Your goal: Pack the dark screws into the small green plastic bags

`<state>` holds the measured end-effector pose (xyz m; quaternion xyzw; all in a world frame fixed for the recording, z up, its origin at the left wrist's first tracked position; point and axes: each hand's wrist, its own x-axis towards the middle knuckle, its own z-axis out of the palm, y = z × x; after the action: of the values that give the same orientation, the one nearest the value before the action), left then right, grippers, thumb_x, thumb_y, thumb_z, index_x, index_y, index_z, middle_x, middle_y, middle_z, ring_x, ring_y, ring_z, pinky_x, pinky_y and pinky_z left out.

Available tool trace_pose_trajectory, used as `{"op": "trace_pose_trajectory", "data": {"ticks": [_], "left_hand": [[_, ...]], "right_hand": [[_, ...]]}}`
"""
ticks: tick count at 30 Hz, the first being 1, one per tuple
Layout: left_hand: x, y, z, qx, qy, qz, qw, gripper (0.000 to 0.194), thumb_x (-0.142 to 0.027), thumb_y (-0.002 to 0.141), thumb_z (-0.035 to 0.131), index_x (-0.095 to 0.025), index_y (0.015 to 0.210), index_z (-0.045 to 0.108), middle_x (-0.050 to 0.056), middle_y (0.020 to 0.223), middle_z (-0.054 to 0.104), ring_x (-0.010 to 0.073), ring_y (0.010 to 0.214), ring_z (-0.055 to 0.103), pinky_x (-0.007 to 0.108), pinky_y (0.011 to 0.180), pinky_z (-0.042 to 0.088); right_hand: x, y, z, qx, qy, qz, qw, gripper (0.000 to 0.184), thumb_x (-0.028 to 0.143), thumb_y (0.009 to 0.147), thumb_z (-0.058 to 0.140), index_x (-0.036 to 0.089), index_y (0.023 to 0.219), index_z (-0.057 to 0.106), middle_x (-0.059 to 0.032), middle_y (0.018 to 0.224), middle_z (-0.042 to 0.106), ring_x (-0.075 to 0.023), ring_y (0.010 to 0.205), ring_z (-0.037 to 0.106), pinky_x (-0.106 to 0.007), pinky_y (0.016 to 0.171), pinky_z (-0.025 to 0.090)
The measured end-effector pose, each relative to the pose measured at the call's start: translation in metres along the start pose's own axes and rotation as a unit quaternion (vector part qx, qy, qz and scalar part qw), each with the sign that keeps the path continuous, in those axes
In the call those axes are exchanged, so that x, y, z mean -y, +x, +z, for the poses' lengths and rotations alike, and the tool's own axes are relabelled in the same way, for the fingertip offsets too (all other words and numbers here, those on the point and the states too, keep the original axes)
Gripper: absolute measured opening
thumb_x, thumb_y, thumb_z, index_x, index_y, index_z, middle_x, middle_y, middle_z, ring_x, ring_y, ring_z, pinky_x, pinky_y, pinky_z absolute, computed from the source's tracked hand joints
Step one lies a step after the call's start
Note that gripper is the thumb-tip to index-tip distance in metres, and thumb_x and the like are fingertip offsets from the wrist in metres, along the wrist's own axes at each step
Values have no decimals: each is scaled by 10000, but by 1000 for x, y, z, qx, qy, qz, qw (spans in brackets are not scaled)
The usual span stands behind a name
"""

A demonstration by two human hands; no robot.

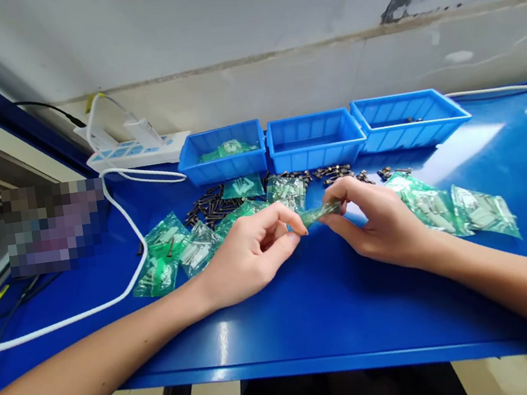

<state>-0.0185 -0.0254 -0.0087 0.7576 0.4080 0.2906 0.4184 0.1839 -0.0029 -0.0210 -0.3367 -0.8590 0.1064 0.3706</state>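
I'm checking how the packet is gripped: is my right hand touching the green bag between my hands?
Touching. The head view shows your right hand's thumb and fingers pinching one end of the green bag.

Left bin (223, 168), middle bin (319, 155) and right bin (423, 134) are standing in a row along the rear of the tabletop (309, 321), before the wall (249, 86). Power strip (151, 154) is lying left of the left bin. Screws (209, 208) are lying before the bins. Loose bags (197, 248) are lying behind both forearms; held bag (317, 214) is spanning between left hand (255, 250) and right hand (383, 220).
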Motion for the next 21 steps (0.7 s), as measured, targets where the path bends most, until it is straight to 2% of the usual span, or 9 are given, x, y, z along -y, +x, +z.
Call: {"op": "trace_pose_trajectory", "data": {"ticks": [2, 5, 6, 8, 10, 12, 15, 18, 21], "left_hand": [[-6, -1, 0, 42, -108, -69, 991, 166, -320, 815, 522, -165, 814, 582, -60, 529, 386, 59, 440, 326, 187, 417, 265], [-7, 2, -3, 154, -285, -144, 935, 415, -537, 799, 496, -147, 857, 622, -33, 540, 460, 38, 372, 282, 189, 353, 204], [-5, 4, -4, 175, -335, -164, 911, 494, -602, 790, 469, -142, 878, 627, -16, 565, 497, 33, 353, 283, 188, 332, 188], [-1, 7, -6, 169, -395, -197, 881, 548, -653, 771, 470, -140, 886, 624, 1, 603, 534, 36, 345, 335, 177, 306, 198], [2, 9, -6, 140, -410, -214, 876, 496, -619, 758, 543, -138, 855, 608, 1, 616, 547, 46, 372, 409, 160, 311, 268], [1, 8, -4, 130, -394, -217, 884, 457, -574, 743, 613, -126, 829, 588, 11, 652, 569, 60, 432, 483, 158, 361, 368], [-2, 4, 0, 120, -385, -203, 892, 513, -556, 714, 668, -148, 994, 534, 29, 793, 606, 97, 573, 593, 191, 491, 476], [-3, 3, 1, 110, -405, -187, 888, 637, -520, 706, 698, -232, 1190, 402, 9, 821, 618, 128, 648, 639, 216, 564, 497], [-2, 6, 2, 88, -417, -169, 889, 480, -496, 743, 676, -196, 1064, 481, 2, 724, 622, 114, 608, 621, 200, 560, 480]], "right_hand": [[0, 0, -3, -13, -7, -26, 1000, 111, 119, 818, 508, 217, 824, 457, 3, 712, 553, -108, 607, 504, -233, 558, 422], [0, -1, -8, -12, -19, -87, 996, 130, 93, 824, 467, 221, 848, 469, -26, 781, 563, -129, 689, 533, -259, 609, 446], [0, -2, -9, -9, -34, -109, 993, 141, 85, 824, 459, 223, 849, 475, -33, 803, 565, -134, 708, 536, -267, 619, 448], [2, -3, -9, -7, -80, -150, 985, 158, 70, 824, 453, 223, 840, 490, -46, 846, 568, -139, 732, 533, -280, 634, 447], [4, -4, -9, -15, -121, -187, 975, 163, 60, 826, 456, 215, 821, 507, -58, 893, 563, -146, 768, 527, -293, 658, 452], [7, -4, -7, -36, -135, -220, 965, 160, 49, 822, 471, 200, 799, 519, -68, 941, 544, -152, 826, 521, -297, 687, 466], [10, -3, -5, -91, -113, -254, 956, 160, 29, 809, 501, 185, 789, 530, -61, 981, 510, -137, 869, 512, -270, 705, 484], [12, -2, -5, -90, -102, -267, 954, 154, 35, 805, 523, 187, 782, 538, -52, 1004, 509, -128, 858, 513, -272, 701, 487], [14, -2, -5, -74, -112, -271, 953, 170, 22, 796, 535, 182, 736, 542, -54, 1024, 511, -135, 860, 513, -290, 704, 485]]}}
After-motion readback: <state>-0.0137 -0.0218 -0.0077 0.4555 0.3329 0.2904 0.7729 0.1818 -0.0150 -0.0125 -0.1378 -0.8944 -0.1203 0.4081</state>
